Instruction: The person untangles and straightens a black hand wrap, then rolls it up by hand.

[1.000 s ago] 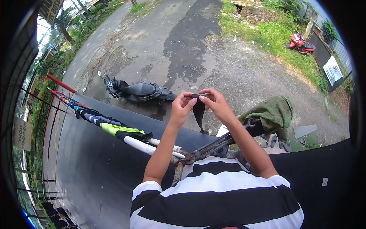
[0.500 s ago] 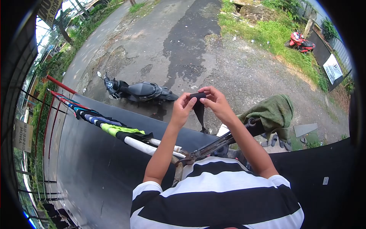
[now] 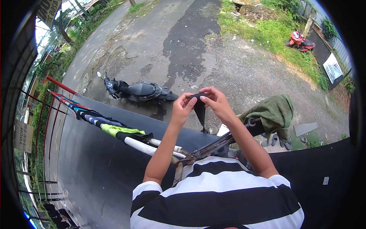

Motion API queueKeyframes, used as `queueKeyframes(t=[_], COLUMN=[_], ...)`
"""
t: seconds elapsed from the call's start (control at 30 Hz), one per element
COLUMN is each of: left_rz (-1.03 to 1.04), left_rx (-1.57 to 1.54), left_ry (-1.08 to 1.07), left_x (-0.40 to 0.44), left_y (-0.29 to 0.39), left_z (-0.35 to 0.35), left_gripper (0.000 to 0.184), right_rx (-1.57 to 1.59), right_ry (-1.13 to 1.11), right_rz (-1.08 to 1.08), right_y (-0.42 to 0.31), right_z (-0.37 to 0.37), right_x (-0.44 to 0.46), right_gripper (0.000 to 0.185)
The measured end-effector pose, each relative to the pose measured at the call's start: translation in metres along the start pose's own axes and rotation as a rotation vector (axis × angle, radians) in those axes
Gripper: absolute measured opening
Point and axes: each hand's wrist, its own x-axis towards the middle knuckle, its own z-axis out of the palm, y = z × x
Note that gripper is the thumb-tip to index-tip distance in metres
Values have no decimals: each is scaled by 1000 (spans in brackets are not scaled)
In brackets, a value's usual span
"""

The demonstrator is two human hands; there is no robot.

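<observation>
A black strip of fabric is stretched between my two hands, and its loose end hangs down below them. My left hand pinches one end of its upper edge between thumb and fingers. Opposite it, my right hand pinches the other end, thumb toward me. The lower tip of the strip comes down near a dark metal bar mechanism in front of my striped shirt. What exactly the strip is, I cannot tell.
Colourful garments hang along white poles at left, over a dark surface. A green towel drapes at right, above sandals. A dark motorcycle stands ahead; a red one is farther off.
My right thumb and fingers have shifted slightly on the strip's upper edge, and the strip's hanging part has moved a little. Both arms stay in place.
</observation>
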Motion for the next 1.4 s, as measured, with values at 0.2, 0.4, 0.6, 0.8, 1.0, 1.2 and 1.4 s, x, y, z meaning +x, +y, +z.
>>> queueKeyframes(t=[0.2,0.4,0.6,0.8,1.0,1.2,1.4], left_rz=[213,88,98,255,25,120,19], left_rx=[48,-77,2,20,23,52,-70], left_ry=[3,8,34,-32,8,3,-15], left_x=[-3,-4,-1,-2,1,-4,-3], left_y=[6,9,3,3,-4,5,3], left_z=[7,12,4,10,-3,6,2], left_gripper=[28,27,28,29,24,23,28], right_rx=[24,21,22,35,8,38,21], right_ry=[5,10,4,12,5,22,5], right_rz=[187,59,92,62,-24,140,14], right_y=[7,2,1,5,1,5,0], right_z=[-4,-1,1,-2,2,-3,1], right_x=[3,0,0,1,-1,4,0], right_gripper=[25,26,26,27,28,26,28])
